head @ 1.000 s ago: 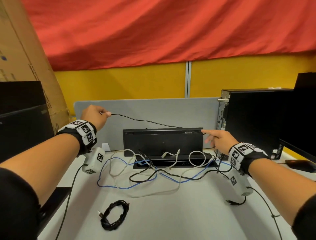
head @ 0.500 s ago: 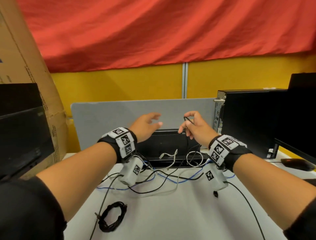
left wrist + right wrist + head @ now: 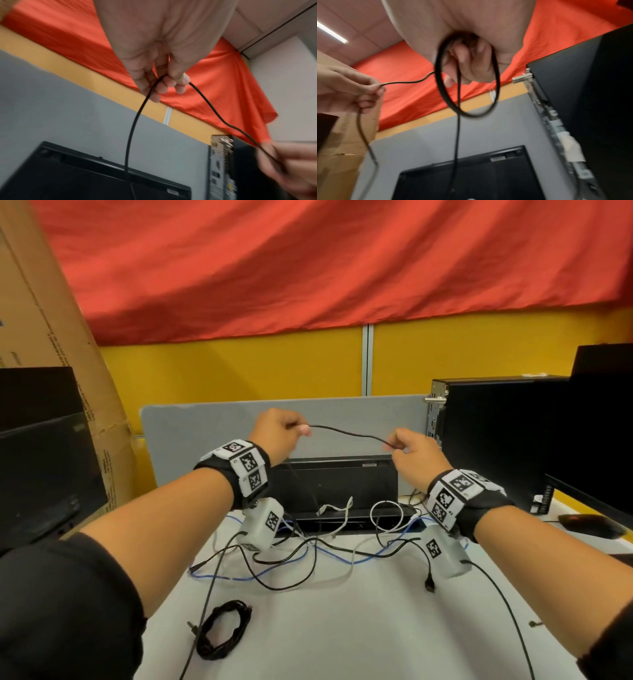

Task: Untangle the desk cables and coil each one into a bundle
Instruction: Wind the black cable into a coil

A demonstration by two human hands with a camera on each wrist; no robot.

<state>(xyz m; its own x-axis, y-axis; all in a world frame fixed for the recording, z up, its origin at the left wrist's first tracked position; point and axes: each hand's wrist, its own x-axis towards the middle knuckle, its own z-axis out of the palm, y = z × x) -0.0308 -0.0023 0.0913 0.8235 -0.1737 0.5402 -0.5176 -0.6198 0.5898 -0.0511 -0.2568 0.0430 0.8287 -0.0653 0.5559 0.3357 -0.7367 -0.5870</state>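
Black cable (image 3: 346, 433) pinched by left hand (image 3: 277, 433); right hand (image 3: 416, 455) grips its loop.

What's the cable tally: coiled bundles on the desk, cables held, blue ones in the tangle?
Coiled black bundle: 1
Black cable held between left hand and right hand: 1
Blue cable: 1
Total: 3

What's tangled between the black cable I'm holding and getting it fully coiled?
Both hands grip the black cable already. Its hanging part drops into the pile of blue cable, white cable and other black leads on the desk; whether it is knotted there is unclear.
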